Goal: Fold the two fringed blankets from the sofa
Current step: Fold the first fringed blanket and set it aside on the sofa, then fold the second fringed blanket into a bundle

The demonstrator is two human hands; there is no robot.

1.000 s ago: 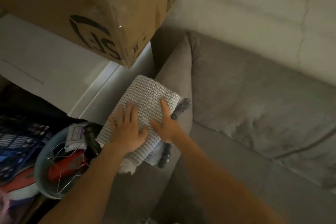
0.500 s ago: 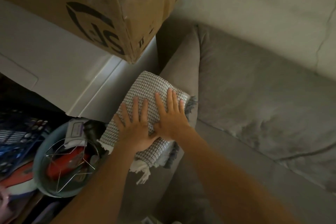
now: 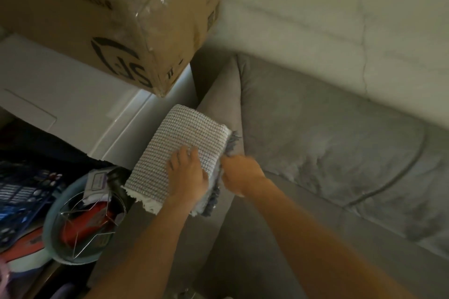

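Woven grey-and-white cloth, folded into a thick rectangle, is the upper blanket (image 3: 187, 133). It lies on top of the sofa's armrest (image 3: 224, 94), and its white fringe (image 3: 148, 204) hangs off the near end. Under it you can make out a second blanket only by its dark grey fringe (image 3: 232, 140), which pokes out along the right edge and at the near right corner.

Your left grip (image 3: 188, 175) lies flat on the near right part of the upper blanket, fingers straight and close together. It presses down and holds nothing. Your right grip (image 3: 239, 171) is at the right edge of the stack, touching it just beside the dark grey fringe. It is blurred, so I cannot tell whether its fingers pinch the cloth or only push against it.

Right of the armrest you have the grey back cushion (image 3: 328, 133), with the seat (image 3: 359, 229) below it and a pale wall (image 3: 315, 7) behind. Left of the armrest stands a white unit (image 3: 60, 94). On it sits a cardboard box (image 3: 109, 14) with black print and clear tape, one corner jutting toward the blanket. At lower left, near the blanket's near left corner, is a teal bowl (image 3: 49, 230) holding a wire frame (image 3: 80, 211) and a red object (image 3: 85, 226).
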